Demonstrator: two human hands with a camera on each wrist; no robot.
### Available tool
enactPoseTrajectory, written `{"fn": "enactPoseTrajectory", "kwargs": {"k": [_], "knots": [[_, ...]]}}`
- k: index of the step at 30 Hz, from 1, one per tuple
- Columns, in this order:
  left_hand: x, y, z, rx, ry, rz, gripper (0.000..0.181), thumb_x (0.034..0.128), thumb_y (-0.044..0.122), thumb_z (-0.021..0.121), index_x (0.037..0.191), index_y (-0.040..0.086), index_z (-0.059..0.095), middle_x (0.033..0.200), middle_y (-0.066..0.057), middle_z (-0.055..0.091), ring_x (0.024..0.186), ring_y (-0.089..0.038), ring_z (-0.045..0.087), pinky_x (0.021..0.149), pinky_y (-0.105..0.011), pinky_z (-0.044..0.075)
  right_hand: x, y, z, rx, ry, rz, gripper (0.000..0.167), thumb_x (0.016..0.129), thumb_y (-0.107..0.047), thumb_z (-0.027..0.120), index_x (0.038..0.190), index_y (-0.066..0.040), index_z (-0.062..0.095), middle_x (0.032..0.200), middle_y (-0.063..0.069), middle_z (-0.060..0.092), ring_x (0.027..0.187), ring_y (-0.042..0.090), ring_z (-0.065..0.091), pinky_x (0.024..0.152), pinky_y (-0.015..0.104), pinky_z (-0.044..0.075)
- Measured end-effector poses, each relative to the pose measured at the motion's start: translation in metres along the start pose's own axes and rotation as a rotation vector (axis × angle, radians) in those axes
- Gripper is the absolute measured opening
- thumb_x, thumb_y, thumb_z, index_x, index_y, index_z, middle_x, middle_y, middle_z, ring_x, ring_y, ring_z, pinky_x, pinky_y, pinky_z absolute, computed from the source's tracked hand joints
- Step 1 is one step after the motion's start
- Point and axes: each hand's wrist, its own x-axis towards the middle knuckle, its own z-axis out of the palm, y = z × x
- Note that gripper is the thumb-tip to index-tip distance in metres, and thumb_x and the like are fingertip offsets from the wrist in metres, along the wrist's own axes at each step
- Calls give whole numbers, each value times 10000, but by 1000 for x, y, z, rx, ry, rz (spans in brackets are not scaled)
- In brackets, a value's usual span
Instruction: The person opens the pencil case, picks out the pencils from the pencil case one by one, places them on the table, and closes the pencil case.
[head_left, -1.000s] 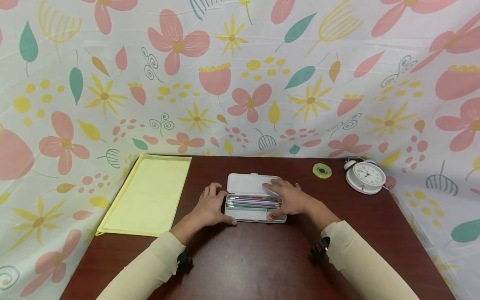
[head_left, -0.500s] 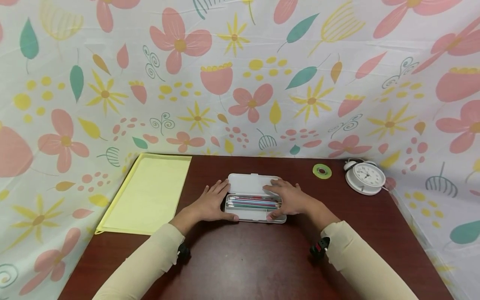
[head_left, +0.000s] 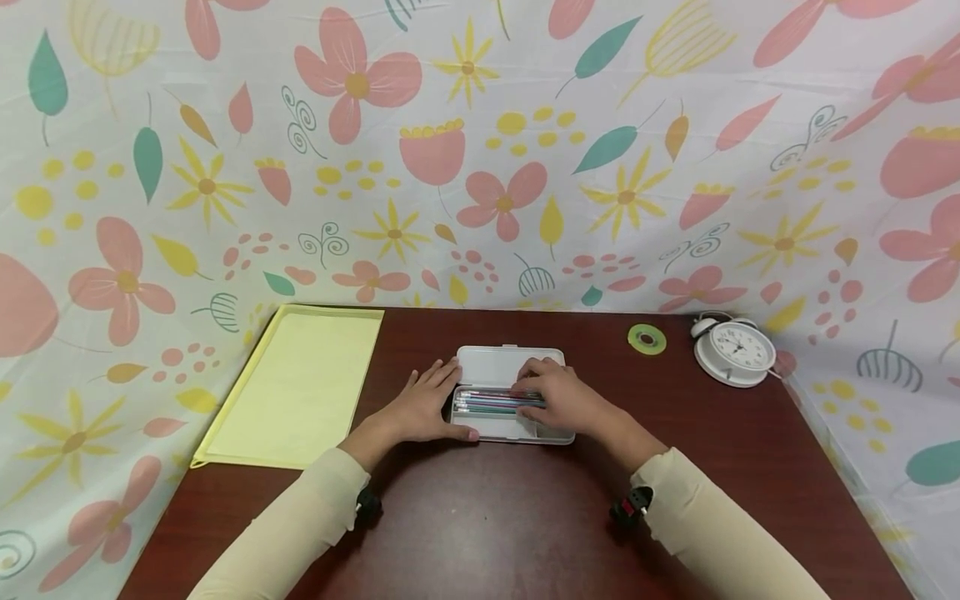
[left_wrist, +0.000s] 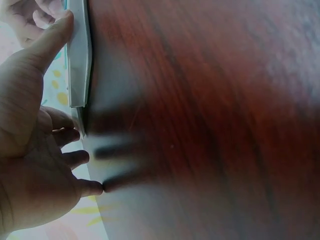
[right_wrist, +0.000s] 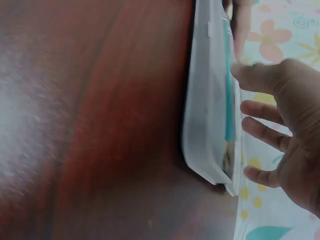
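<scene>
A white pencil case [head_left: 498,429] lies on the table with its lid [head_left: 491,367] folded back. Several pencils [head_left: 483,403] lie side by side in its rear compartment. At its left end my left hand [head_left: 422,407] has its fingers spread; the thumb rests along the front wall of the case, as the left wrist view also shows. My right hand [head_left: 566,398] is over the right half of the pencils, fingers bent down and covering their ends. In the right wrist view its thumb is at a teal pencil [right_wrist: 230,115] and the fingers stand apart.
A yellow zip folder [head_left: 300,387] lies to the left on the dark wooden table [head_left: 480,517]. At the back right are a roll of tape [head_left: 647,339] and a white alarm clock [head_left: 738,348]. A flowered cloth [head_left: 480,167] hangs behind.
My right hand has moved left from the case's right end onto the pencils, bending its fingers. My left hand straightened its fingers earlier and has stayed at the left end since.
</scene>
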Motion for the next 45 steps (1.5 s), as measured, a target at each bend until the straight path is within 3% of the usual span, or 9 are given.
{"fn": "enactPoseTrajectory", "kwargs": {"k": [2,4,11,21,31,40,45], "knots": [[0,0,0,-5,5,0,1293,876,785,786,1779,77,190,1881,-91,130,1745,-396,122,1373,-706,158,0,-2,3,-43,22,-16,240,971,-232,875,1207,-194,863,1168,18,682,1046,226,589,799,457,473],[0,1,0,-9,7,0,1294,873,780,792,1778,75,193,1880,-92,131,1744,-398,124,1373,-706,157,1,-4,7,-86,28,-15,218,978,-244,871,1190,-190,870,1124,-2,672,1007,204,571,792,426,458],[0,2,-2,-17,6,-8,1292,866,764,811,1776,78,204,1880,-88,131,1746,-389,118,1382,-693,141,3,-12,8,-124,26,-6,231,978,-241,872,1190,-150,854,1057,7,699,1004,209,687,772,405,561],[-1,1,0,-56,23,8,1288,861,721,847,1775,72,213,1878,-100,138,1736,-414,153,1373,-711,147,4,-18,7,-102,20,-5,181,973,-165,866,1148,-119,872,1007,11,708,941,194,699,777,364,585],[0,-2,3,-66,55,11,1346,832,730,866,1783,81,170,1875,-111,155,1736,-398,168,1371,-711,156,3,-16,9,-125,52,-99,91,956,-58,852,1020,-119,875,963,24,708,886,167,692,791,316,618],[0,-3,4,-83,59,1,1365,828,740,864,1779,55,165,1867,-141,171,1737,-387,170,1379,-688,161,5,-18,12,-174,68,-97,28,982,-145,831,996,-136,854,930,-2,680,849,161,663,761,330,601],[0,-3,4,-71,60,-1,1354,830,754,852,1776,52,182,1859,-149,202,1738,-386,170,1379,-707,108,5,-20,15,-213,78,-76,42,994,-179,822,974,-145,834,910,-18,650,833,152,642,742,327,591]]}}
